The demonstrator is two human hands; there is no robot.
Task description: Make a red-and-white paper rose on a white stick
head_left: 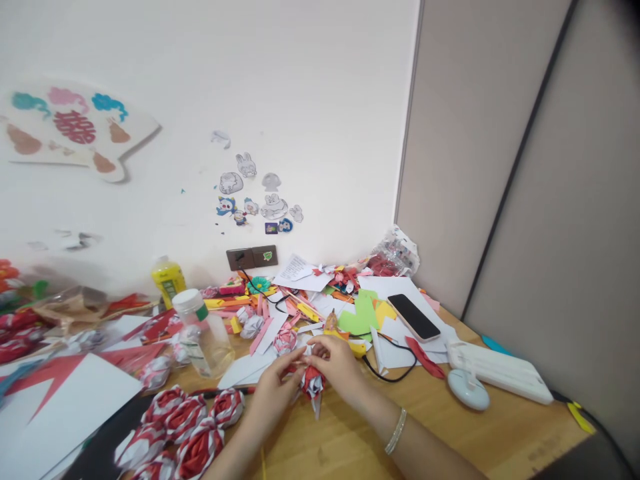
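Note:
Just above the desk, a red-and-white folded paper flower [313, 383] with a pointed white end hangs below my fingers. My left hand [277, 381] pinches at its upper side, thumb and fingers closed. From the other side my right hand [336, 363] grips it, fingertips meeting those of the left. The exact contact is hidden behind the fingers. Behind my hands lies a pink-and-white paper rose [285, 341]. Close behind my right hand is a yellow glue gun [358, 349], partly covered, with a black cord.
Several red-and-white paper roses [200, 448] lie at front left. A clear jar [207, 343] and a yellow bottle [169, 280] stand behind them. Paper scraps [265, 320] cover the back. A phone [414, 317] and a white lamp [500, 370] lie on the right.

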